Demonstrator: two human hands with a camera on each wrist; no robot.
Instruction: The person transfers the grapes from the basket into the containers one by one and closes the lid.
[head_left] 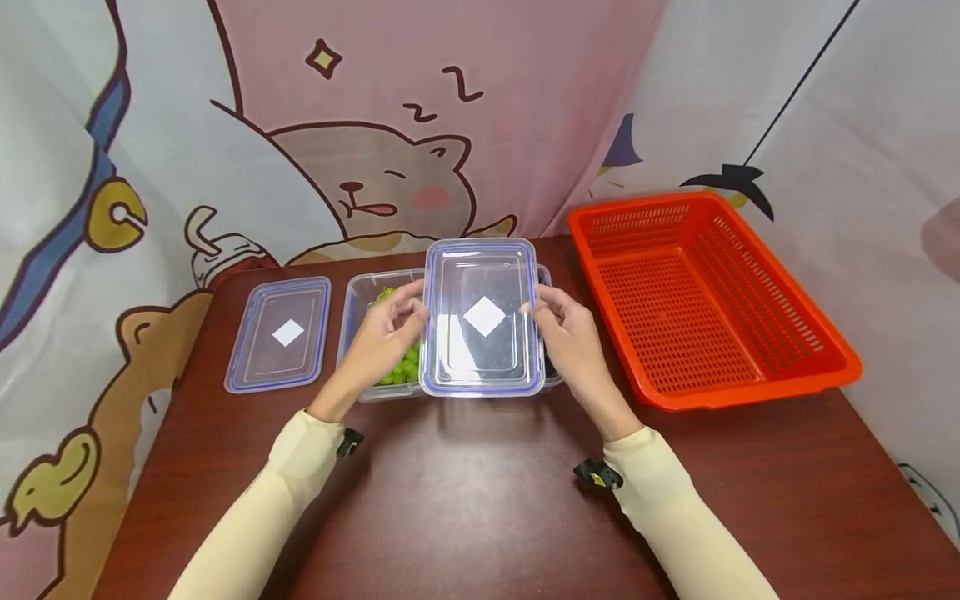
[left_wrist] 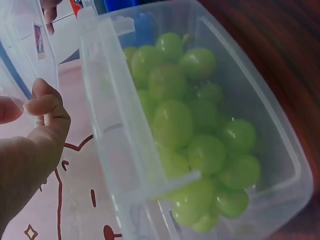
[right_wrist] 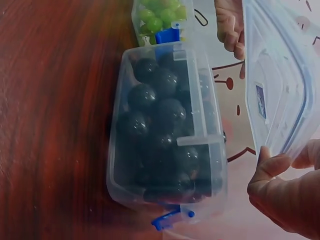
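Both hands hold one clear lid (head_left: 482, 317) up in the air, over the two boxes. The left hand (head_left: 386, 333) pinches the lid's left edge with its fingers and thumb. The right hand (head_left: 570, 337) pinches the right edge the same way. The lid has a blue rim and a white sticker in the middle.

Under the lid, on the brown worktop (head_left: 480, 492), sit two clear boxes side by side, touching. The left box (left_wrist: 240, 90) is open and full of green grapes (left_wrist: 200, 135). The right box (right_wrist: 165, 130) is open too and full of dark grapes (right_wrist: 160, 125). It has little blue clips at its ends. In the right wrist view the lid is off to the side of the dark grapes box, tilted, not on it.

A second lid (head_left: 281, 333) lies flat on the worktop, just left of the green grapes box. It also has a white sticker.

An orange basket (head_left: 840, 367) with many small holes stands on the right side of the worktop, near the right hand but not touching it.

Behind the worktop hangs a cloth (head_left: 375, 175) with a sleeping cartoon bear on it.
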